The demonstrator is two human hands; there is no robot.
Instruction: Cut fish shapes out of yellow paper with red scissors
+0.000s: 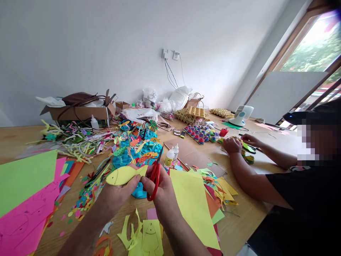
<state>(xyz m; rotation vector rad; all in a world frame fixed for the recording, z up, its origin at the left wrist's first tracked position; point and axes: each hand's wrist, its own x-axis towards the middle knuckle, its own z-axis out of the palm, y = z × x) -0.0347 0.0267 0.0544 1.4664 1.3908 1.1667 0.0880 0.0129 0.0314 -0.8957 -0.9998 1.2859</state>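
Pinching yellow fish point(119, 176), left hand point(124, 192) is closed; right hand point(163, 186) closed round scissors point(158, 174); cluttered table point(239, 224); pale wall point(106, 42)

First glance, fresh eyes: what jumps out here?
Probably the yellow paper fish in the left hand, front and center, with red-handled scissors in the right hand beside it. Next, the bright blue craft piece just beyond, covered in colorful paper fish. Then the hot pink sheet with outlines drawn on it, at the near left.
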